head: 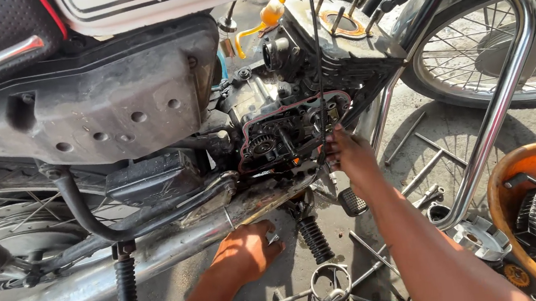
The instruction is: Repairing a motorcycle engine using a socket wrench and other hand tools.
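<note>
I look down at a motorcycle with its engine side cover off. The open crankcase (292,131) shows gears and a reddish gasket edge. My right hand (348,152) reaches into the lower right edge of that opening, fingers pinched on a small part I cannot make out. My left hand (247,251) rests low on the ground under the chrome exhaust pipe (159,248), fingers curled around a small metal piece. A black ribbed footpeg (315,238) hangs between the two hands.
An orange tub (516,171) with black engine parts sits at the right. Loose tools, long bolts and a round metal part (332,283) lie on the concrete below. A chrome crash guard (506,79) and the spoked front wheel (489,47) stand at the right.
</note>
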